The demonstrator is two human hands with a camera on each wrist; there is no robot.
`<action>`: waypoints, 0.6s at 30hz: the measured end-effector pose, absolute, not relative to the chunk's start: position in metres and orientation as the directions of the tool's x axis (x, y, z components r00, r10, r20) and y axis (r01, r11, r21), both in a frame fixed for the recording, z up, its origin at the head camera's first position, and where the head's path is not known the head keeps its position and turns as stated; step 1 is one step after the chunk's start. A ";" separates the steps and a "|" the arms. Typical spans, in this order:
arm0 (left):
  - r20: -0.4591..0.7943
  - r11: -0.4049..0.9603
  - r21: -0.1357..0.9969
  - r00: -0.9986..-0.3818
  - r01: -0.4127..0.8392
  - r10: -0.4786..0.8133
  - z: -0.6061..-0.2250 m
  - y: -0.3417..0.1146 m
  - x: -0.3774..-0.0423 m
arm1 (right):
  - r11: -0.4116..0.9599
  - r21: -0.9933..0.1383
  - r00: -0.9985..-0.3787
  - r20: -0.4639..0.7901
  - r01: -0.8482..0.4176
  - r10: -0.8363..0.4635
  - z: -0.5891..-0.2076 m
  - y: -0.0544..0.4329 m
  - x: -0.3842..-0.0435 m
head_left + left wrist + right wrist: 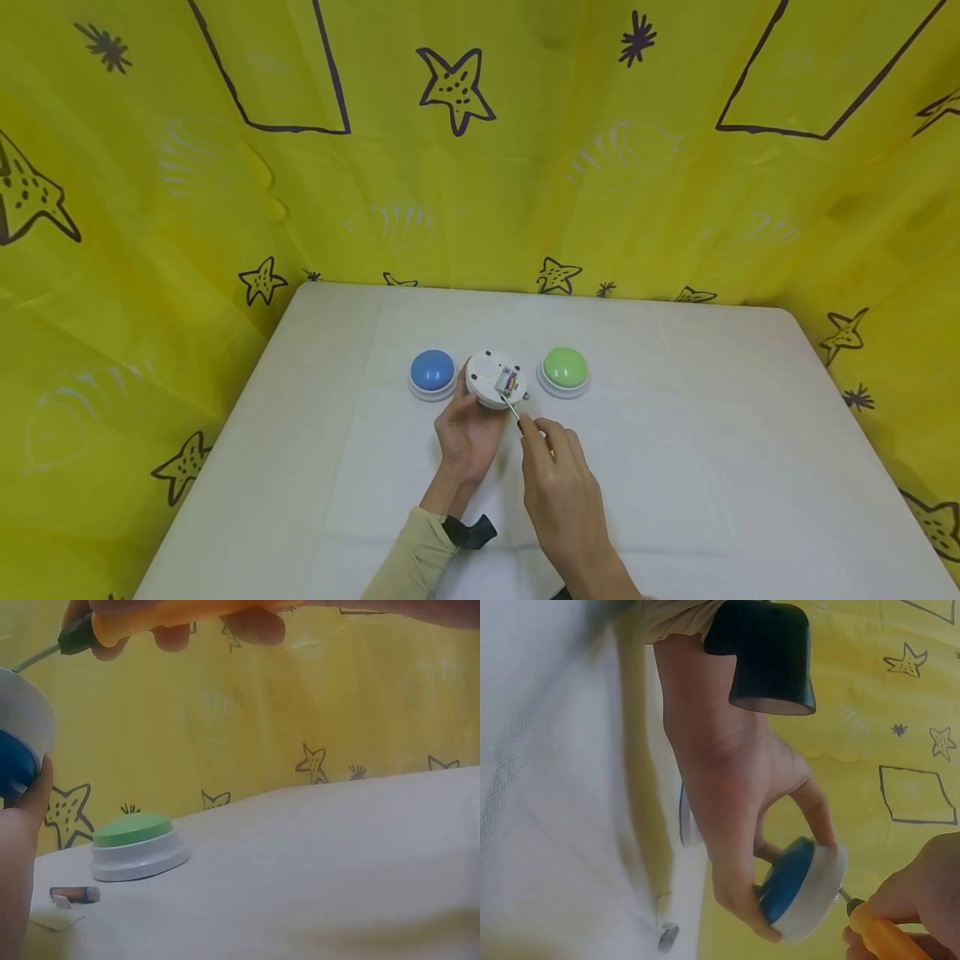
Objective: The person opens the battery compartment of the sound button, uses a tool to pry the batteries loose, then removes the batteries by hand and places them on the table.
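My left hand [471, 433] grips a round white push button [486, 379] around its rim, underside up. Its blue dome [789, 879] faces down, as the right wrist view shows. On the upturned base a battery compartment [507, 381] lies uncovered, with a battery visible inside. My right hand [564, 483] holds a screwdriver [885, 934] by its orange handle. The metal shaft reaches the edge of the compartment; whether the tip touches the battery is too small to tell.
A blue button [432, 372] stands to the left on the white table [712, 467], a green button [566, 369] to the right. Near the green one lie a loose battery [75, 894] and a small white piece [62, 902]. Yellow patterned curtain [525, 192] surrounds the table.
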State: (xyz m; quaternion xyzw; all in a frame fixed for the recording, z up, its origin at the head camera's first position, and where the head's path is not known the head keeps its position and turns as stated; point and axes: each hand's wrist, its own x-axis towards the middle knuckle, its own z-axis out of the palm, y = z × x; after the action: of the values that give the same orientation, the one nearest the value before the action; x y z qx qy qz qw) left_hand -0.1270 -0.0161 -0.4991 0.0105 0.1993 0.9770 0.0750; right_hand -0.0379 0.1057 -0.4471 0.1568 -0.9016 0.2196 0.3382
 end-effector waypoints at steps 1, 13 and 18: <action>-0.008 -0.911 0.388 -0.988 -0.143 0.152 -0.499 -0.016 -0.127 | 0.851 -0.296 -0.719 0.683 -0.434 -0.129 -0.448 0.106 -0.038; -0.013 -0.920 0.360 -0.987 -0.154 0.160 -0.501 -0.019 -0.130 | 0.830 -0.302 -0.642 0.762 -0.469 -0.086 -0.456 0.113 -0.045; -0.021 -0.923 0.354 -0.988 -0.153 0.156 -0.500 -0.021 -0.130 | 0.822 -0.335 -0.688 0.720 -0.460 -0.092 -0.462 0.122 -0.046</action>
State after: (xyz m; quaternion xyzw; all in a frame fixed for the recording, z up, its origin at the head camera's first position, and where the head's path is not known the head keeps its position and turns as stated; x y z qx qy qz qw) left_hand -0.1297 -0.0212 -0.4997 0.0038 0.1800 0.9805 0.0789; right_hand -0.0464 0.1215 -0.4617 0.1563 -0.8830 0.2537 0.3625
